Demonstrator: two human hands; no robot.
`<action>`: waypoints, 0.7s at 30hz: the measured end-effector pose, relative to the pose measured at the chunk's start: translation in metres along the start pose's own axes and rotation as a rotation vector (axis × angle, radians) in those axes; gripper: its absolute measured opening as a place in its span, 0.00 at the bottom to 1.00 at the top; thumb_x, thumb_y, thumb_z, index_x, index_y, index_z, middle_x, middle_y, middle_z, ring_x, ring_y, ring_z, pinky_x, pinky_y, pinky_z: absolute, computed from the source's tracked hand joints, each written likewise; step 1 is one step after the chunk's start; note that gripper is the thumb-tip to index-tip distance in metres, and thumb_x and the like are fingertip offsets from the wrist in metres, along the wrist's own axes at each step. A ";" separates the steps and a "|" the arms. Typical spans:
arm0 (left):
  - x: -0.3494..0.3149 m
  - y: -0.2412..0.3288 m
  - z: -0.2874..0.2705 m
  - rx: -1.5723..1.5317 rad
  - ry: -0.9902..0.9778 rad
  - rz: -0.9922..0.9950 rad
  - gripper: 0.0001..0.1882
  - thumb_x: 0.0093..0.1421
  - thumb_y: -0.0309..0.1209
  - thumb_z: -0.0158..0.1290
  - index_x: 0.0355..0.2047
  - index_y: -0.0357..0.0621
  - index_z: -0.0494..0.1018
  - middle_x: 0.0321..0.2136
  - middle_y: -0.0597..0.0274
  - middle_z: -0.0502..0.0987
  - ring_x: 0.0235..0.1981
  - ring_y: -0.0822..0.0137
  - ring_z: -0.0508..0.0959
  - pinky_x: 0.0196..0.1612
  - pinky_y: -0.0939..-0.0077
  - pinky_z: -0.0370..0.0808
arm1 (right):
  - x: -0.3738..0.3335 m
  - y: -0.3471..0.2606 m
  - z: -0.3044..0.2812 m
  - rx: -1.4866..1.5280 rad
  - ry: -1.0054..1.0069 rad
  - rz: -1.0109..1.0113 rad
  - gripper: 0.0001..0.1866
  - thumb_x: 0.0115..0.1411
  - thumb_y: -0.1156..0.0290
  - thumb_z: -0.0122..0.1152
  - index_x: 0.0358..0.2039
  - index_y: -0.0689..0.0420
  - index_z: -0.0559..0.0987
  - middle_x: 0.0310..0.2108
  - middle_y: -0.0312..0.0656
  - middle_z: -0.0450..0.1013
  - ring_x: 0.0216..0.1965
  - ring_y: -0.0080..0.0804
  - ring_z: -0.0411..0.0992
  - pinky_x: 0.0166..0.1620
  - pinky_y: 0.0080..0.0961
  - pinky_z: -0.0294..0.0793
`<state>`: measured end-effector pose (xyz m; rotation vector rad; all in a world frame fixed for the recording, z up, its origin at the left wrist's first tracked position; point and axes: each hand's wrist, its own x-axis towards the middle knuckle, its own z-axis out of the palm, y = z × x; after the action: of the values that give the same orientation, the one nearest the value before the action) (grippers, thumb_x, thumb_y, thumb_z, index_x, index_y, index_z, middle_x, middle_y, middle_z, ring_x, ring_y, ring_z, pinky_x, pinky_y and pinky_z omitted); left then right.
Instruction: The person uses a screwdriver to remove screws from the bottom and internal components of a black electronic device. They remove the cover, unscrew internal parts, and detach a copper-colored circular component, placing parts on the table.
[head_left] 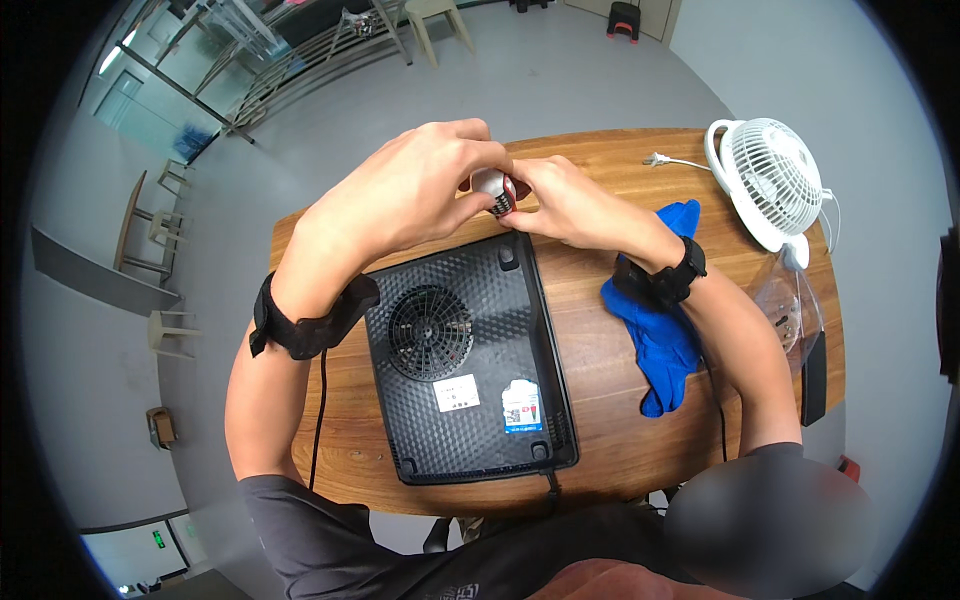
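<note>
Holding a small round item (490, 184) at the upper middle of the frame, the left hand (435, 185) and the right hand (565, 203) are meeting with their fingers curled. The left thumb and fingers are gripping its left and far sides, while the right thumb and forefinger are pinching its right side; some fingertips are hiding from view. The item is showing a silvery face and a red-and-black side. Just below it, a black appliance (470, 320) is lying with its round fan grille (430, 333) facing up on the wooden table (600, 440). Right of centre, a blue cloth (650, 335) is lying crumpled; a white fan (775, 175) is sitting at upper right.
</note>
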<state>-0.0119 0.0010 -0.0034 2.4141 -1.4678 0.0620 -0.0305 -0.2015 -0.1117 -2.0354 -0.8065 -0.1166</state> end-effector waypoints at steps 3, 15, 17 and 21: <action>0.002 -0.002 -0.001 0.005 -0.045 -0.005 0.15 0.55 0.28 0.65 0.44 0.40 0.82 0.32 0.51 0.78 0.32 0.51 0.79 0.37 0.62 0.77 | -0.001 0.002 0.000 -0.006 -0.007 0.024 0.17 0.55 0.77 0.63 0.45 0.68 0.74 0.31 0.55 0.76 0.32 0.54 0.76 0.39 0.43 0.75; 0.006 0.000 0.004 0.124 -0.074 -0.116 0.15 0.56 0.35 0.65 0.38 0.35 0.82 0.29 0.48 0.78 0.32 0.48 0.78 0.37 0.59 0.76 | -0.003 -0.015 0.015 -0.123 0.263 -0.044 0.20 0.52 0.71 0.71 0.42 0.66 0.76 0.30 0.52 0.75 0.34 0.46 0.76 0.41 0.41 0.76; 0.006 0.001 0.005 0.136 -0.054 -0.106 0.15 0.57 0.37 0.65 0.35 0.35 0.81 0.28 0.47 0.79 0.31 0.47 0.79 0.36 0.58 0.76 | -0.003 -0.013 0.013 -0.075 0.240 0.015 0.18 0.52 0.72 0.71 0.41 0.65 0.76 0.32 0.49 0.75 0.35 0.44 0.76 0.41 0.37 0.76; 0.005 0.001 0.009 0.212 -0.046 -0.179 0.17 0.57 0.40 0.65 0.30 0.34 0.80 0.24 0.47 0.78 0.27 0.45 0.78 0.33 0.58 0.77 | -0.002 -0.012 0.018 -0.115 0.249 -0.042 0.14 0.53 0.75 0.69 0.39 0.64 0.77 0.33 0.48 0.76 0.36 0.44 0.76 0.42 0.36 0.75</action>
<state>-0.0114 -0.0057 -0.0109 2.7248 -1.3163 0.1283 -0.0432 -0.1838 -0.1147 -2.0599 -0.6992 -0.4398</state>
